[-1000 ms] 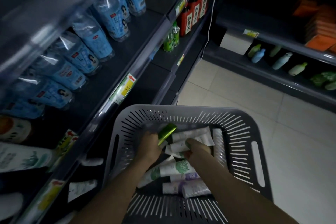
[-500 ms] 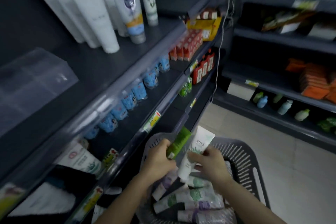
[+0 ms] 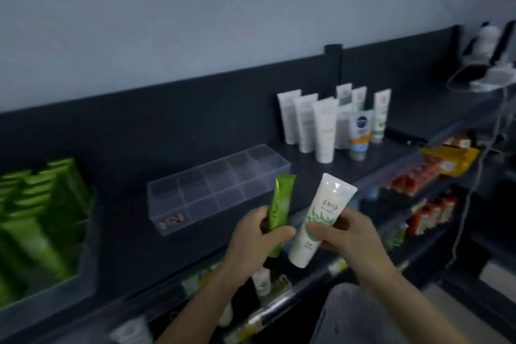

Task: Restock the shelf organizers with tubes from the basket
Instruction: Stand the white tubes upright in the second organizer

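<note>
The stocked green organizer point(image 3: 42, 218) lies at nine o'clock from the left hand point(image 3: 251, 243), which grips a green tube point(image 3: 280, 204) leaning toward one o'clock. The clear divided organizer point(image 3: 217, 187) sits at eleven o'clock, nearer that hand. The right hand point(image 3: 351, 237) holds a white tube point(image 3: 321, 218), cap down, alongside

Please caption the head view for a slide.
Left hand grips a slim green tube, right hand a white tube, before a clear acrylic organizer.

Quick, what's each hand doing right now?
Left hand: grips the green tube.
Right hand: grips the white tube.
</note>
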{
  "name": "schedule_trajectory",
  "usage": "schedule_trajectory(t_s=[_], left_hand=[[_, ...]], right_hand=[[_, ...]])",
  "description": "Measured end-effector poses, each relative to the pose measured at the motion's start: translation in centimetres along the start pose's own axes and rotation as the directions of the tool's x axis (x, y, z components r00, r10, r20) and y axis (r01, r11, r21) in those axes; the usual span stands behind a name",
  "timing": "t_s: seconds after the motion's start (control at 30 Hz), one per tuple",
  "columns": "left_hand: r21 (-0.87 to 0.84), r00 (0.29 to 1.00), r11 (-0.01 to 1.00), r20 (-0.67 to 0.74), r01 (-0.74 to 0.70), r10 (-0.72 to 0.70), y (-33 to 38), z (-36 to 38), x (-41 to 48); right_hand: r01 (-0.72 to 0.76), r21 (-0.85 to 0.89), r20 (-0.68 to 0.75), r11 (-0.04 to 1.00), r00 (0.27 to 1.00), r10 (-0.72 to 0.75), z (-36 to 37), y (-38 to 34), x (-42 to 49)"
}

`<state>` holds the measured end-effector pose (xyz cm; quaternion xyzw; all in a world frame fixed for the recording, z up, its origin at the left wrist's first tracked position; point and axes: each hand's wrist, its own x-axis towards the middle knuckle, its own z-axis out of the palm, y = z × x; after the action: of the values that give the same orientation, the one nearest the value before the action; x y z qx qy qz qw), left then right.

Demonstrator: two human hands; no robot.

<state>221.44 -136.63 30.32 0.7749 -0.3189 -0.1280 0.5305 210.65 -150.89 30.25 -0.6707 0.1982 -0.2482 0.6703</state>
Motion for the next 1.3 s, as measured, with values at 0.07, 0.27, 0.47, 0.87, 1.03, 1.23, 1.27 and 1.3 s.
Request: schedule_trajectory(t_s=[0.07, 0.27, 0.47, 0.87, 1.03, 1.23, 1.27, 1.3], left_hand=[[0.061, 0.994, 0.998, -0.105, -0.008, 0.014, 0.4, -3.7, -0.6], [0.128, 0.937, 0.991, -0.341, -0.032, 0.075, 1.0, -12.1, -2.5], [0.254, 0.800, 0.967, -0.576, -0.023, 0.170, 0.4, -19.6, -6.0], [0.371, 0.554, 0.898, -0.810, 0.236, 0.189, -2.1, -28.4, -14.7], [0.355, 0.466, 0.867, -0.869, 0.350, 0.167, -3.4, -29.6, -17.0], [0.287, 0.469, 0.876, -0.880, 0.387, 0.081, -5.7, -28.8, -16.3], [0.291, 0.482, 0.873, -0.873, 0.391, 0.076, -6.2, -28.6, -16.0], [0.311, 0.497, 0.858, -0.864, 0.410, 0.076, -6.7, -28.5, -15.6]], right_hand=[[0.034, 0.001, 0.075, 0.999, 0.997, -0.034, 3.1, -1.5, 0.6], [0.122, 0.010, 0.246, 0.993, 0.962, -0.120, 10.7, -4.4, 2.0], [0.188, 0.002, 0.379, 0.982, 0.909, -0.174, 18.5, -6.7, 3.4], [0.229, 0.076, 0.623, 0.971, 0.749, -0.225, 29.8, -7.7, 1.2], [0.234, 0.082, 0.662, 0.969, 0.714, -0.228, 31.8, -7.2, 0.6], [0.221, 0.062, 0.671, 0.973, 0.712, -0.204, 32.5, -6.6, 0.9], [0.218, 0.057, 0.671, 0.974, 0.714, -0.199, 32.5, -6.5, 0.9], [0.217, 0.053, 0.670, 0.975, 0.716, -0.196, 32.5, -6.4, 1.0]])
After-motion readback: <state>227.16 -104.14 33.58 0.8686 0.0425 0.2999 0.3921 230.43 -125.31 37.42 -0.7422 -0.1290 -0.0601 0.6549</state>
